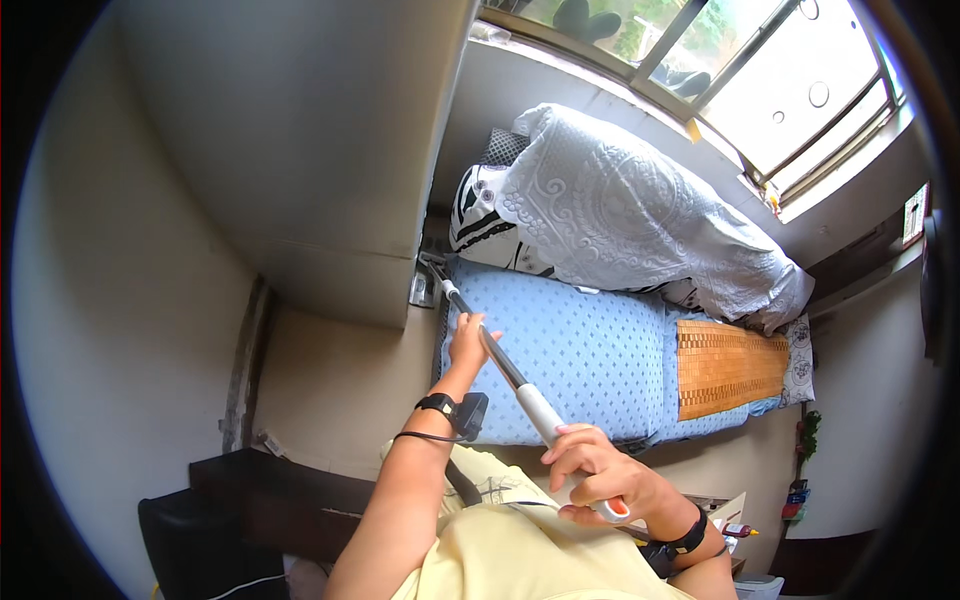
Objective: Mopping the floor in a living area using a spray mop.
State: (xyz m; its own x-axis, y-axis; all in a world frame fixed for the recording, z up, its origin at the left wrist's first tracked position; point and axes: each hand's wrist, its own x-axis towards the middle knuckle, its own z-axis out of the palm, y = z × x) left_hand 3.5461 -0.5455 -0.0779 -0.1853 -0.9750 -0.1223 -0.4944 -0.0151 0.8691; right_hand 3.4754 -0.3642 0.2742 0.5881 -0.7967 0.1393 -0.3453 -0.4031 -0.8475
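Note:
Both hands are on a long pole [504,361] with a metal shaft, which looks like a mop handle. My right hand [606,471] wraps the white grip [538,409] close to its end, in front of my body. Farther along, my left hand [470,343] holds the metal shaft, arm stretched out. The pole slants away to the upper left, past the corner of a bed with a blue patterned sheet [555,345]. Its far end [431,259] is down between the bed and a tall pale cabinet [330,187]; the head there is small and partly hidden.
A white embossed cover [615,195] drapes over a heap along the bed's window side. A bamboo mat [731,367] lies at the right end. Dark furniture [277,495] stands at lower left. A metallic object [422,289] is on the floor by the cabinet. Behind runs a sliding window [675,60].

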